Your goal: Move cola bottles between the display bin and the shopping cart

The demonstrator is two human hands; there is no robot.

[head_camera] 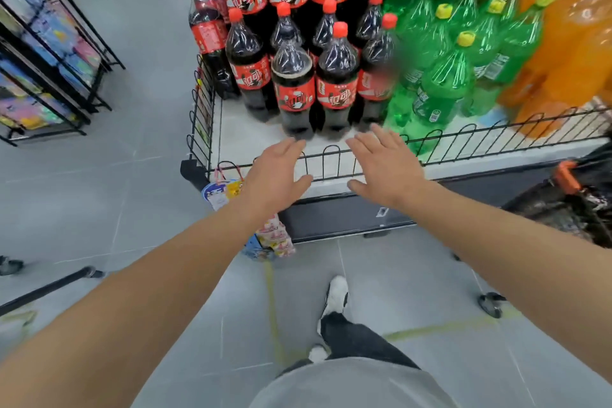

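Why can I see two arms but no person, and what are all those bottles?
The camera sits on the person's head and looks down, so you see only their arms. The left hand and right hand are open and empty, reaching over the black wire fence of a shop display bin. Nearest the hands stand dark cola bottles with red caps. Beside them are green bottles with yellow caps, then orange bottles. A shopping cart peeks in at the right edge.
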